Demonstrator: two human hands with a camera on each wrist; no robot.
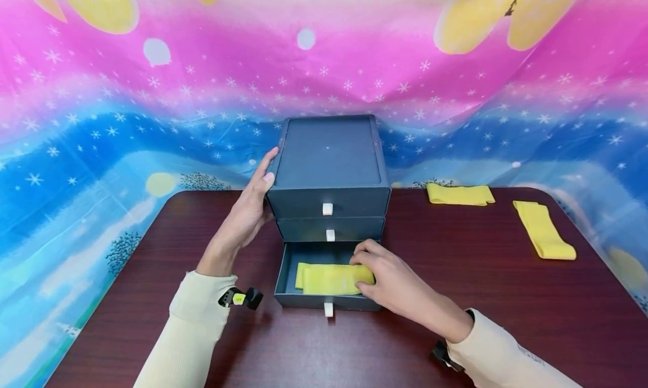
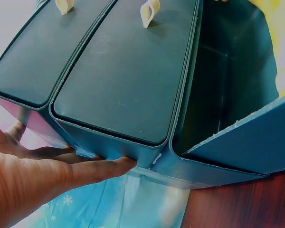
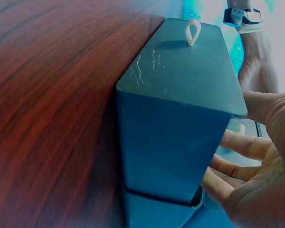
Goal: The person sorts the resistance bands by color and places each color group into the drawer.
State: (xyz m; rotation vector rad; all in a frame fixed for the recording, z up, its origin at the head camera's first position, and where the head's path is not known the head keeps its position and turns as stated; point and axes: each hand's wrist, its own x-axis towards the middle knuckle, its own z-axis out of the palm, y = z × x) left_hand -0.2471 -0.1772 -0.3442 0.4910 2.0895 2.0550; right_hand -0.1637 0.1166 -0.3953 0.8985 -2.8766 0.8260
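A dark grey three-drawer box (image 1: pixel 329 152) stands on the table, its bottom drawer (image 1: pixel 286 267) pulled out and the upper two closed. In that drawer lies a flat yellow loop band (image 1: pixel 329 279), with one end folded over. My right hand (image 1: pixel 392 273) reaches over the drawer's right wall and pinches the band's right end between thumb and fingers; the right wrist view hides the band behind that wall. Against the box's left side rests my left hand (image 1: pixel 248 208), its extended fingers along the wall, as the left wrist view (image 2: pixel 61 175) also shows.
Two more yellow loop bands lie on the table at the right, one (image 1: pixel 460 194) by the back edge and one (image 1: pixel 545 230) near the right edge. White pull tabs (image 1: pixel 328 310) hang from the drawer fronts. A patterned cloth (image 1: pixel 202 95) hangs behind the brown table (image 1: pixel 455 253).
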